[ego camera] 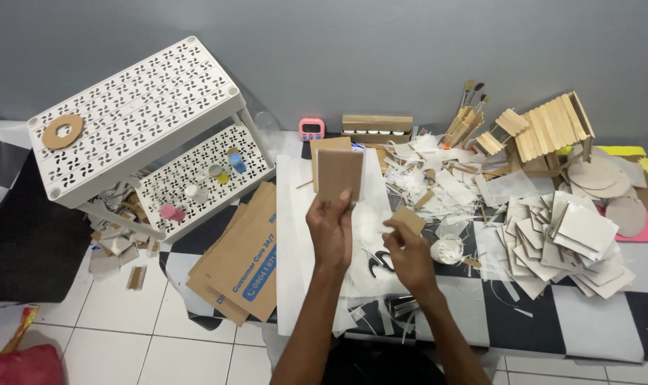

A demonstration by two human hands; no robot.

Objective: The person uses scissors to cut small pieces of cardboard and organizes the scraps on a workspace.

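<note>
The brown cardboard panel (339, 173) is held upright above the white sheet (295, 249), gripped at its lower edge by the left hand (330, 227), thumb across the front face. The right hand (408, 251) pinches a smaller cardboard piece (409, 218) just beside and below the panel; the two pieces are apart, not touching. Step in hand, by judgement: the two cut pieces are being brought together for fitting or comparison, and nothing is joined yet. The next move would call for aligning an edge of the small piece squarely with the panel while both grips stay firm, since thin card slips and bends readily. Directly beneath the hands lie black-handled scissors (378, 262) and a small round cup of white material (448, 250), among white paper offcuts. To the right sits a heap of square white-faced card pieces (566, 242), with a model hut of wooden sticks (548, 128) and paintbrushes (470, 107) behind it. To the left lie flattened brown cartons (242, 257) and a white perforated rack (135, 114) bearing a cardboard ring (62, 131). A pink timer (312, 128) stands at the wall.
</note>
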